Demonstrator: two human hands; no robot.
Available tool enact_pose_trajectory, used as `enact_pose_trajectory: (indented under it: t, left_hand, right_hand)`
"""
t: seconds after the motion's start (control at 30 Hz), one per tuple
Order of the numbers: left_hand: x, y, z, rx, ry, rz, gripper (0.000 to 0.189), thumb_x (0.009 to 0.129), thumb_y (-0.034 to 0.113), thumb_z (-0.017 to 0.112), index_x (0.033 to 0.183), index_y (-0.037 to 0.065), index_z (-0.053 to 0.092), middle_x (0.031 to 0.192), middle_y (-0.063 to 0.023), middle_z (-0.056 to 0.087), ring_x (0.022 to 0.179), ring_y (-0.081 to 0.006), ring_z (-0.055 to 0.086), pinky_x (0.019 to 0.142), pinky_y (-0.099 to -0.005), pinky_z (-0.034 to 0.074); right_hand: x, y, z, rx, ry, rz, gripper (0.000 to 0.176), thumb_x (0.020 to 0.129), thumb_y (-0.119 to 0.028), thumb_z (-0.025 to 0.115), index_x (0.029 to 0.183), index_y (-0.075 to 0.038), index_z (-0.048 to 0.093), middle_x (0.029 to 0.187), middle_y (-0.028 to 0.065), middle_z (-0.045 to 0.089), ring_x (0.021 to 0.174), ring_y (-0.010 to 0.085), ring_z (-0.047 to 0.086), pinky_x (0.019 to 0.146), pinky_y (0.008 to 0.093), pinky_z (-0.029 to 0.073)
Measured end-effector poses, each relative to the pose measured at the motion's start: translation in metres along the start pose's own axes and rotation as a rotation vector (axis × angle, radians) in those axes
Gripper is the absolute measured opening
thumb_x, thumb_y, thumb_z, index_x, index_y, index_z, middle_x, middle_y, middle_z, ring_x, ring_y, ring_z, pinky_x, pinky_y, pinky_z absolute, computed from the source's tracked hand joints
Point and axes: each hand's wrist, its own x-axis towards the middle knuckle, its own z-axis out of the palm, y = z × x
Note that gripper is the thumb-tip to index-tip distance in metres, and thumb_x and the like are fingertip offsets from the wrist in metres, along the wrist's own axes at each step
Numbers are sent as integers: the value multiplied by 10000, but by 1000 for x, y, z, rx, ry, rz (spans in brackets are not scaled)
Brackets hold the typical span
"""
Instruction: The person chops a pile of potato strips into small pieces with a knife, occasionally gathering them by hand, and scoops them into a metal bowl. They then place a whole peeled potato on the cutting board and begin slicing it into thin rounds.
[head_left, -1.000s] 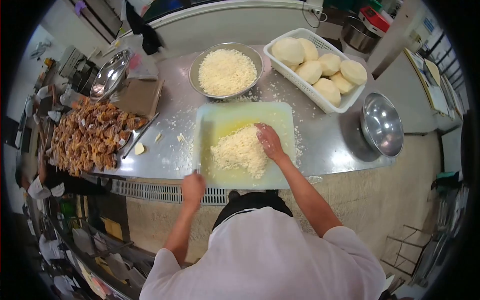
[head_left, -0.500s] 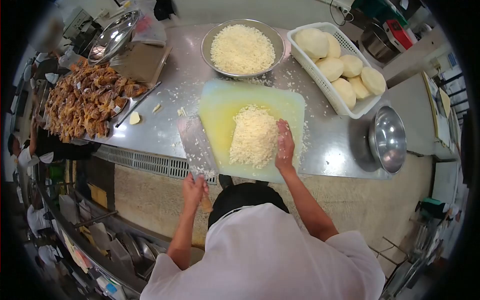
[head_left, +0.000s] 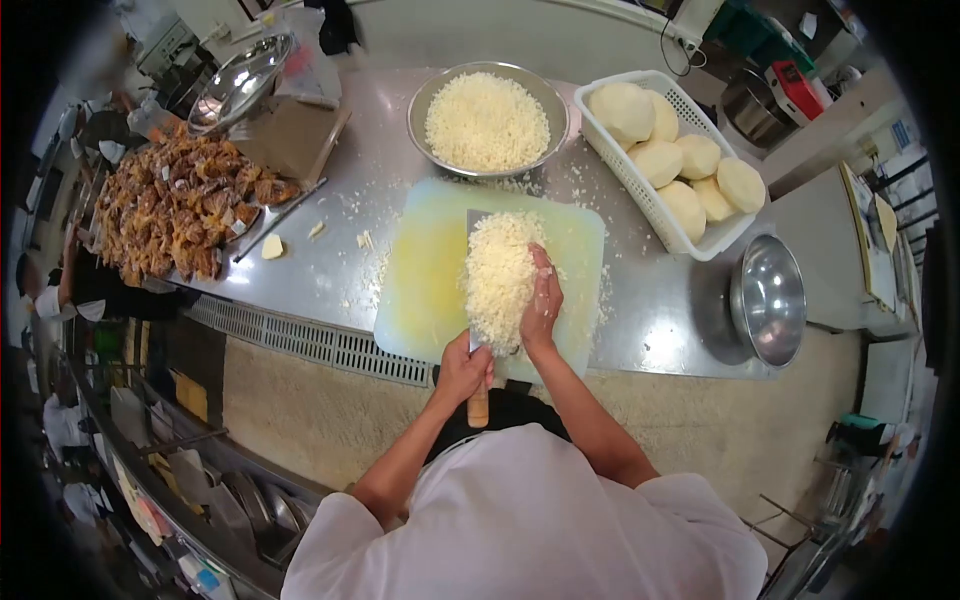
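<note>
Left hand grips the cleaver; right hand, open, presses the chopped pile.

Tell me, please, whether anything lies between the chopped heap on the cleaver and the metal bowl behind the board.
Nothing visible does. The heap rests on the cleaver, gripped by the left hand, steadied by the right hand; only bare cutting board and loose crumbs lie before the metal bowl.

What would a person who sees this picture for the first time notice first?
First, the heap of chopped white food mid-counter on the pale green cutting board, loaded on a wooden-handled cleaver gripped by the left hand, right hand pressed beside it. Behind stands a round steel bowl of the same shreds.
</note>
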Motion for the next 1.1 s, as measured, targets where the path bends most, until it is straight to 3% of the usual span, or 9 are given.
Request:
enact_pose_trajectory:
  t: [0.33, 0.5, 0.57, 0.63, 0.7, 0.83, 0.9, 0.97, 1.1]
  left_hand:
    - [108, 157, 5, 125, 250, 380, 98, 808, 47, 484, 823, -21, 554, 544, -84, 547, 465, -165, 565, 442, -307, 456]
    - [183, 195, -1, 700, 360, 452, 133, 775, 56, 522, 797, -74, 543, 622, -221, 609, 543, -307, 624, 516, -412, 481]
    - [170, 177, -13, 874, 467, 541, 150, 784, 70, 525, 814, -77, 531, 654, -247, 600, 587, -352, 615, 560, -425, 474]
    - [125, 147, -36, 777, 460, 818, 133, 816, 72, 528, 831, -60, 526, 646, -209, 578, 576, -270, 591, 554, -380, 450]
    - [62, 134, -54, 630, 312, 735, 103, 841, 55, 559, 824, -30, 505, 624, -130, 518, 597, -94, 441, 513, -300, 378]
    - [27, 94, -116, 972, 162, 466, 90, 800, 47, 593, 786, -12, 527, 521, -141, 498, 454, -229, 473, 485, -351, 403]
    - [29, 92, -118, 1272, 189, 639, 73, 773, 60, 592, 771, 1, 549, 523, -185, 532, 516, -358, 566, 508, -427, 448]
    - [63, 78, -128, 1405, 171, 610, 61, 767, 67, 580, 789, 12, 566, 568, -201, 559, 568, -376, 590, 527, -459, 458]
    - [135, 63, -109, 1507, 114, 682, 99, 753, 66, 538, 835, 29, 580, 629, -212, 594, 607, -400, 606, 561, -494, 480]
  right_hand:
    - [170, -93, 66, 202, 10, -117, 466, 1004, -338, 359, 1184, 19, 598, 1236, 181, 592, 1174, 292, 531, 1015, 352, 364]
    - [194, -70, 39, 126, 135, -194, 426, 993, -309, 389, 1191, 6, 596, 1247, 196, 581, 1194, 316, 520, 1014, 371, 371]
    - [176, -28, 13, 13, 200, -252, 422, 993, -296, 381, 1195, 6, 594, 1253, 207, 573, 1202, 336, 511, 1022, 386, 369]
    - [141, 2, -23, -150, 182, -184, 394, 989, -267, 403, 1177, 22, 594, 1255, 220, 560, 1183, 369, 512, 1024, 407, 370]
    - [110, 46, -48, -324, 133, -189, 368, 964, -224, 466, 1209, 37, 554, 1247, 227, 550, 1189, 390, 488, 1026, 421, 367]
    - [49, 98, -56, -653, -109, -435, 418, 926, -180, 522, 1281, 37, 477, 1251, 222, 533, 1230, 388, 441, 1044, 432, 349]
    - [21, 71, -44, -624, -185, -465, 440, 920, -168, 522, 1306, 31, 454, 1255, 220, 529, 1245, 385, 426, 1053, 446, 338]
    - [7, 52, -37, -325, -417, -277, 439, 920, -168, 509, 1310, 26, 460, 1287, 222, 509, 1256, 383, 421, 1065, 474, 323]
    - [-6, 13, -42, -270, -415, -247, 436, 921, -171, 493, 1308, 28, 467, 1286, 230, 516, 1240, 391, 444, 1069, 478, 317]
